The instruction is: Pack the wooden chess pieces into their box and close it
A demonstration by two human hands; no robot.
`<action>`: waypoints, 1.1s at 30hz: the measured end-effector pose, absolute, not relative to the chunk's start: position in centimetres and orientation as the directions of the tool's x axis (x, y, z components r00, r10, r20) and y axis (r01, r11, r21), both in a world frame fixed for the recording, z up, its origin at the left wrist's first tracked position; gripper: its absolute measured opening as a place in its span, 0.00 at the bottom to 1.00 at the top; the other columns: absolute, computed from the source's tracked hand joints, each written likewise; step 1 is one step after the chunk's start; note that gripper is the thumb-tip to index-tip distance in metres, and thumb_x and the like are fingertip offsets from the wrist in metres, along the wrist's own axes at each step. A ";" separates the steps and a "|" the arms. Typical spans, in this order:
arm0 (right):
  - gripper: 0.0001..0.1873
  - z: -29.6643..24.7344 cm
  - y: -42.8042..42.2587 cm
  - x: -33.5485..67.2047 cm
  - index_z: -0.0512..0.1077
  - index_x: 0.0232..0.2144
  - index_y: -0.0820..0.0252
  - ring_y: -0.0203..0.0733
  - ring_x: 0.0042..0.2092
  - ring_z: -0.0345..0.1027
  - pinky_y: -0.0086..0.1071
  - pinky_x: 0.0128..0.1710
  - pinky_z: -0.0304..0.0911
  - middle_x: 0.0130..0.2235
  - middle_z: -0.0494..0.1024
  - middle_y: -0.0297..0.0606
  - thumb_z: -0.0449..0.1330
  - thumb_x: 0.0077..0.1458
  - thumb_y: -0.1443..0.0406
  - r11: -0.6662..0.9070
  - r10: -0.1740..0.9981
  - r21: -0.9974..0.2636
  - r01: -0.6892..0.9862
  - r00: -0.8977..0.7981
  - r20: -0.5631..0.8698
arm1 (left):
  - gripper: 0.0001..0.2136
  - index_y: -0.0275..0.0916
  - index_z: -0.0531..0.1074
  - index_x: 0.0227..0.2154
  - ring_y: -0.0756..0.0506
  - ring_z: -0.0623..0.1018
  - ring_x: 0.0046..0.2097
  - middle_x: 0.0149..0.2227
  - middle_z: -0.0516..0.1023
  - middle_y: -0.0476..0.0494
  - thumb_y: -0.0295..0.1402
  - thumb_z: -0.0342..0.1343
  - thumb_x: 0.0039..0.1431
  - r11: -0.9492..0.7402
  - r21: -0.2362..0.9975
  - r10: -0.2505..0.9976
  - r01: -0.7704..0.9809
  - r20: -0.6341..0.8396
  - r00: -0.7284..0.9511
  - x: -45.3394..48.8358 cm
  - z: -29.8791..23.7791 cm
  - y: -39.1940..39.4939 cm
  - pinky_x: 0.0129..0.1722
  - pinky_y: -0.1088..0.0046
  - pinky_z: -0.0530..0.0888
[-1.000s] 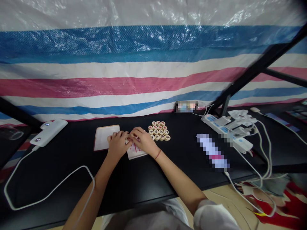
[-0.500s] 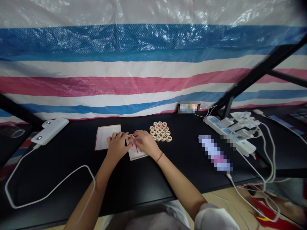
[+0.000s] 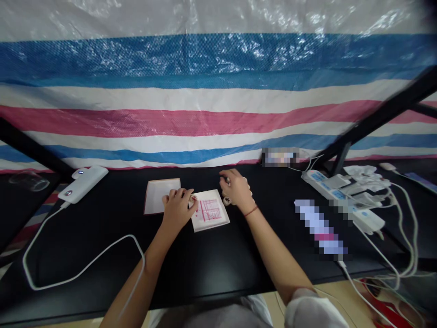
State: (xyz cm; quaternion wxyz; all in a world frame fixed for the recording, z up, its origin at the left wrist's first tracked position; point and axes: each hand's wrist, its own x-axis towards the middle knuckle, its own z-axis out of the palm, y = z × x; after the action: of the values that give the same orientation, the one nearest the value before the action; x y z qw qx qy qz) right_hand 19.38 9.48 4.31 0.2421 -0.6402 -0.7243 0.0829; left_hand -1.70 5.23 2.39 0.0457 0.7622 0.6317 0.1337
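A folded paper chess board [image 3: 210, 213] with red grid lines lies on the black table [image 3: 205, 264]. My left hand [image 3: 177, 208] rests at its left edge, fingers curled round a round wooden chess piece [image 3: 193, 199] with a red mark. My right hand [image 3: 236, 190] lies over the cluster of round wooden chess pieces [image 3: 227, 200] to the right of the paper, fingers bent down onto them; most of the pieces are hidden beneath it. A white square lid or card [image 3: 160, 195] sits just left of my left hand.
A white power bank [image 3: 83, 183] with a long white cable [image 3: 82, 266] lies at the left. A power strip [image 3: 344, 200] with plugs and cables is at the right. A striped tarp [image 3: 205, 105] hangs behind the table, and black frame bars [image 3: 378, 114] cross it.
My right hand has left the paper and moved right and back onto the pile of pieces, uncovering the red grid. My left hand stays at the paper's left edge.
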 end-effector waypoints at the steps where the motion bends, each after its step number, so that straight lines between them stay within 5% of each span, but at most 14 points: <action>1: 0.16 4.7 10.4 20.3 0.72 0.49 0.60 0.43 0.44 0.71 0.33 0.46 0.62 0.49 0.73 0.45 0.53 0.61 0.64 0.083 0.984 -0.374 0.924 -0.017 0.176 | 0.18 0.46 0.71 0.52 0.36 0.68 0.48 0.46 0.76 0.40 0.40 0.52 0.60 -0.201 0.230 0.975 0.952 0.142 0.172 -1.5 2.4 5.3 0.44 0.58 0.60; 7: 0.17 5.3 13.7 22.9 0.77 0.43 0.60 0.46 0.45 0.72 0.30 0.41 0.61 0.44 0.78 0.46 0.54 0.60 0.57 0.026 0.982 -0.155 0.988 -0.055 -0.182 | 0.16 0.47 0.72 0.51 0.37 0.69 0.46 0.43 0.76 0.41 0.34 0.48 0.62 -0.232 0.154 0.970 0.960 0.110 0.217 -0.8 2.1 5.4 0.42 0.59 0.59; 23: 0.15 6.4 15.6 21.9 0.76 0.43 0.63 0.47 0.46 0.73 0.31 0.43 0.62 0.44 0.79 0.48 0.60 0.51 0.68 0.018 0.987 -0.148 0.989 -0.042 -0.157 | 0.12 0.46 0.73 0.45 0.39 0.71 0.44 0.40 0.78 0.43 0.31 0.48 0.62 -0.284 0.146 0.948 0.948 0.191 0.255 -1.3 1.9 4.8 0.42 0.59 0.58; 25: 0.15 7.1 14.6 21.4 0.75 0.44 0.63 0.45 0.44 0.73 0.31 0.43 0.63 0.41 0.80 0.45 0.58 0.54 0.67 0.046 0.997 -0.220 0.974 -0.060 -0.057 | 0.12 0.47 0.74 0.45 0.40 0.71 0.44 0.40 0.79 0.44 0.30 0.49 0.62 -0.291 0.146 0.944 0.946 0.201 0.260 -1.4 1.9 4.7 0.42 0.59 0.58; 28: 0.13 7.1 11.7 20.0 0.74 0.43 0.60 0.40 0.37 0.74 0.30 0.40 0.64 0.36 0.80 0.39 0.58 0.54 0.66 0.199 0.979 -0.488 0.850 -0.151 0.136 | 0.13 0.46 0.72 0.49 0.38 0.71 0.46 0.45 0.78 0.42 0.36 0.53 0.61 -0.297 0.150 0.933 0.943 0.254 0.254 -1.5 2.0 4.5 0.42 0.59 0.60; 33: 0.18 4.2 6.5 16.6 0.71 0.45 0.58 0.36 0.35 0.74 0.29 0.38 0.68 0.42 0.79 0.38 0.62 0.50 0.65 0.249 0.953 -0.886 0.390 -0.262 0.153 | 0.20 0.43 0.66 0.56 0.39 0.74 0.50 0.53 0.75 0.38 0.41 0.53 0.63 -0.438 0.248 0.854 0.864 0.417 0.312 -1.3 1.7 4.3 0.45 0.61 0.63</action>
State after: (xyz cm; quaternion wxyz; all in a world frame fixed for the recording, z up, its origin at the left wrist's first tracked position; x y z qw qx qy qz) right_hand 16.56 6.46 4.22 0.3709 -0.4813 -0.6978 0.3793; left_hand -1.34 4.28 1.69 -0.0107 0.8100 0.5302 0.2503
